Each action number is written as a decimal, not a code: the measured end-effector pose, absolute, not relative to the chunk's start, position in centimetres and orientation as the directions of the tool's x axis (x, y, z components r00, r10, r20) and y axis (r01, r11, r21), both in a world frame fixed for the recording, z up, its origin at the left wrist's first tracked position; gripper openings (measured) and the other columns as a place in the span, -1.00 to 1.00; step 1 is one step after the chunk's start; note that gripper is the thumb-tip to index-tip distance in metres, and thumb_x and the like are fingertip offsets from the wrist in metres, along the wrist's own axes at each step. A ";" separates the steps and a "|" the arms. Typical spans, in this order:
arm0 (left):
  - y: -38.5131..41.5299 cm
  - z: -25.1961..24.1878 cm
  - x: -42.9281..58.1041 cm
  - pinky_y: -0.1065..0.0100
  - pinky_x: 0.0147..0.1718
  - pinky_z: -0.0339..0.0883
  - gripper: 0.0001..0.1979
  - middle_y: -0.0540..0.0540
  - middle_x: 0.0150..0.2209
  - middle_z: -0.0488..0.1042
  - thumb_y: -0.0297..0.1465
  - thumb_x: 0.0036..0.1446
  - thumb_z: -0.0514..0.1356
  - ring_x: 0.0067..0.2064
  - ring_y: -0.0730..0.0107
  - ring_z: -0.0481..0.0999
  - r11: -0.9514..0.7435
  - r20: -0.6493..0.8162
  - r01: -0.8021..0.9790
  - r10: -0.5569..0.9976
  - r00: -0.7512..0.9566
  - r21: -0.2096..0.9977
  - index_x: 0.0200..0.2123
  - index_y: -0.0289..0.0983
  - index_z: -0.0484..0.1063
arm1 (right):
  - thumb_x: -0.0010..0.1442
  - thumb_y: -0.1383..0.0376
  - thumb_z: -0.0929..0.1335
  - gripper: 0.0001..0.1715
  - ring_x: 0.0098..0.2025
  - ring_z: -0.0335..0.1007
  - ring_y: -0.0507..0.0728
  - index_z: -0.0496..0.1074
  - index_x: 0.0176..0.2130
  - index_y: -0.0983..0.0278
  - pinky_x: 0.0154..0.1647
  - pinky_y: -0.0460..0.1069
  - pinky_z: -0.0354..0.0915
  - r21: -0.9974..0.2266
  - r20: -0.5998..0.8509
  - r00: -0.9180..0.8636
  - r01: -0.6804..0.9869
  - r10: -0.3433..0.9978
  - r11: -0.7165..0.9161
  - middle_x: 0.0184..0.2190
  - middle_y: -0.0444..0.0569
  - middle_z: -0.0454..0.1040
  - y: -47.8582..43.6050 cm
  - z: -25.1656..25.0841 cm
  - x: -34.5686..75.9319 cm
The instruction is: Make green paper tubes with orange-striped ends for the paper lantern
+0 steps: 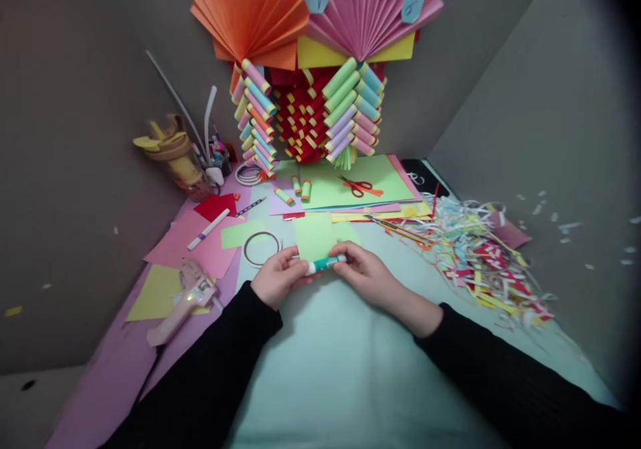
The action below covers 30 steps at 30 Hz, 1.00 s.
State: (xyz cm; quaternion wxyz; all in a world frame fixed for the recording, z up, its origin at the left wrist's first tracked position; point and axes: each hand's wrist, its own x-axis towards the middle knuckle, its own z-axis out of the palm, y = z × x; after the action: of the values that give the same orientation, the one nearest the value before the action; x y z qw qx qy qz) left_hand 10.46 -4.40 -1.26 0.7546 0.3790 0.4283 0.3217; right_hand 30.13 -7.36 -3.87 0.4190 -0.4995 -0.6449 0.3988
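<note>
Both my hands hold a white and teal glue stick [326,264] sideways over the near middle of the table. My left hand [280,276] is closed around its white left end. My right hand [364,272] pinches the opposite end between thumb and fingers. Directly behind the stick is a light green paper piece [315,234]; whether my left fingers also touch its lower edge I cannot tell. A roll of tape [261,233] lies just beyond my left hand, beside another small green paper [235,236].
A pink glue gun [183,302] lies at left near a white marker [209,228]. Red scissors [356,186] rest on green sheets at the back, near small rolled paper tubes [284,196]. Paper scraps [493,255] heap at right. Paper fans [360,18] hang above.
</note>
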 end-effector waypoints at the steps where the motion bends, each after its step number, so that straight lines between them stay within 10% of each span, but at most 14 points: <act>1: -4.4 -1.3 10.5 0.46 -0.38 0.40 -0.48 -0.11 -0.36 0.56 -0.33 -0.22 0.42 -0.33 0.34 0.57 0.503 -0.394 -0.160 0.805 0.444 0.849 -0.13 -0.34 0.41 | 0.15 0.29 0.29 -0.82 -0.36 0.29 0.06 0.35 -0.18 0.22 -0.34 -0.04 0.24 -0.938 0.143 -0.151 0.296 0.978 0.182 -0.36 -0.11 0.37 -7.4 -3.9 30.1; 13: -4.5 -1.9 10.6 0.46 -0.29 0.38 -0.54 -0.11 -0.36 0.59 -0.34 -0.27 0.45 -0.31 0.40 0.56 0.474 -0.371 -0.213 0.843 0.390 0.854 -0.23 -0.36 0.48 | 0.02 0.20 0.42 -0.78 -0.37 0.37 0.05 0.43 -0.30 0.24 -0.29 -0.01 0.32 -0.993 0.034 -0.014 -0.110 0.999 0.033 -0.38 -0.11 0.44 -7.4 -3.5 29.6; 30: -4.8 -1.8 11.2 0.40 -0.24 0.43 -0.58 -0.08 -0.41 0.58 -0.35 -0.35 0.47 -0.35 0.40 0.56 0.482 -0.411 -0.232 0.862 0.298 0.845 -0.36 -0.36 0.48 | -0.03 0.18 0.45 -0.73 -0.39 0.42 0.04 0.45 -0.31 0.25 -0.28 -0.01 0.37 -0.985 -0.021 0.048 -0.172 0.999 -0.012 -0.39 -0.11 0.48 -7.2 -3.5 29.6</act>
State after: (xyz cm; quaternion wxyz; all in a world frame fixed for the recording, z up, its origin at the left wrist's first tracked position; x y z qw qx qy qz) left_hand 11.17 -4.77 -1.75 0.7286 0.3436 0.4586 0.3752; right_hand 29.57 -7.22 -3.50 0.5493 -0.4716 -0.4383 0.5327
